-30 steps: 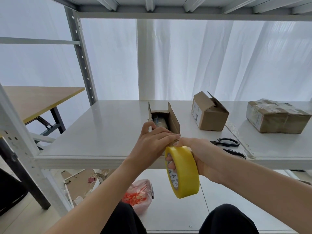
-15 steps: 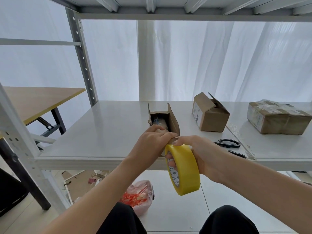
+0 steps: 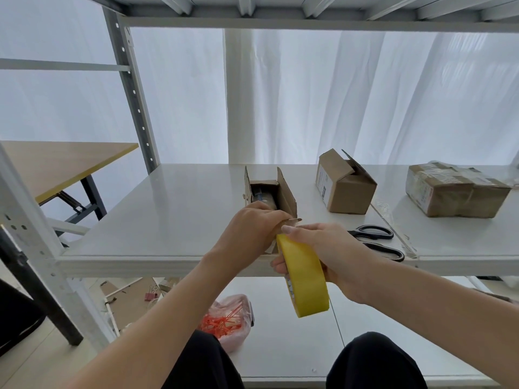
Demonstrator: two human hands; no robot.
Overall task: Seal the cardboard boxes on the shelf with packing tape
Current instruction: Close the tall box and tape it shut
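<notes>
Your left hand (image 3: 250,228) has come down from the raised flap of the narrow box (image 3: 286,192) onto its near end. Your right hand (image 3: 331,254) has lifted the yellow tape roll (image 3: 304,279) a little, so the top of the roll now meets that same end. The box sits at the front edge of the shelf (image 3: 168,214), about midway along it. I read this as the first strip about to be anchored. The two long flaps stand upright and the contents show between them, so you'll likely need to fold them down before any tape can close the top. Your left fingers are curled over the box's near end, gripping the cardboard, and a thin sliver pokes out past them; I can't tell whether it's tape or flap. Your right hand holds the roll on edge below the shelf's front edge, thumb stretched along the top and fingers wrapped through the core.
</notes>
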